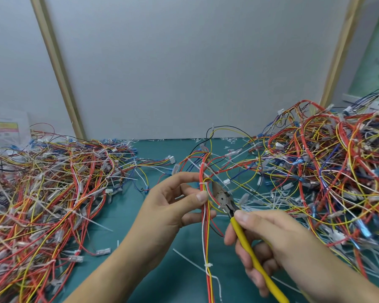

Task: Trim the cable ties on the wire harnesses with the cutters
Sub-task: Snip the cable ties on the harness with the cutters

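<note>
— Harness point(206, 206) sits pinched in your left hand point(173, 204); the cutters point(222, 199), gripped by your right hand point(269, 241), are nosing at its tie.

— Much left?

— Tangled piles point(53, 184) flank both hands; plenty, I'd judge.

Yellow-handled cutters point(245, 232) met a harness point(206, 206) of red, yellow and white wires, bound by white cable ties point(207, 265). Piles point(48, 189) of red, yellow, blue and black wire (with translucent white connectors) covered a teal mat point(162, 270) beneath pale grey panels point(184, 62).
</note>
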